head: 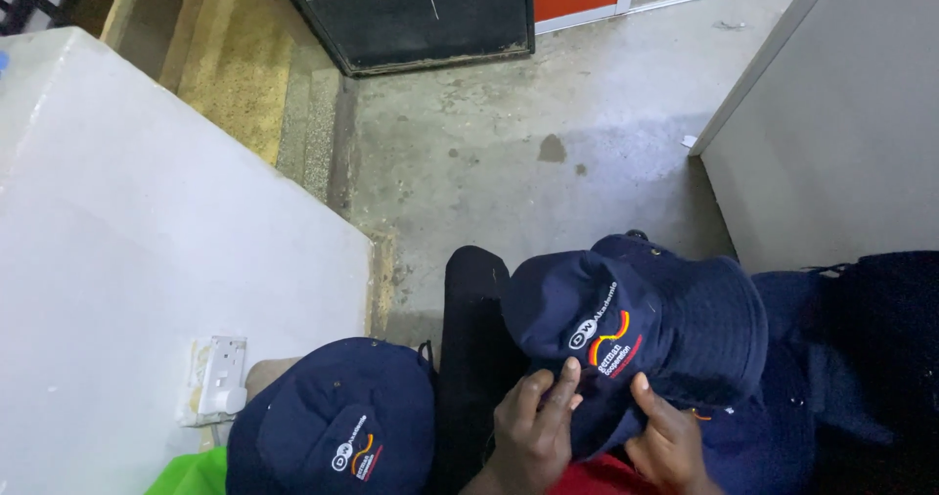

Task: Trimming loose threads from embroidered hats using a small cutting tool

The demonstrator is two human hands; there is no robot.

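Both hands, left hand (533, 427) and right hand (667, 436), gripped a navy bucket hat (646, 329) at lower centre, its embroidered white, yellow and red emblem facing up; a second hat (337, 427) lay lower left.

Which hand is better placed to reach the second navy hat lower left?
Left, probably. The left hand lies on the held navy hat on the side nearer the second navy hat; the right hand grips the brim farther away.

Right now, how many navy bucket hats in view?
2 clear: one navy fabric bucket hat held by both hands, left hand and right hand; another lower left. More may sit in the navy pile beneath.
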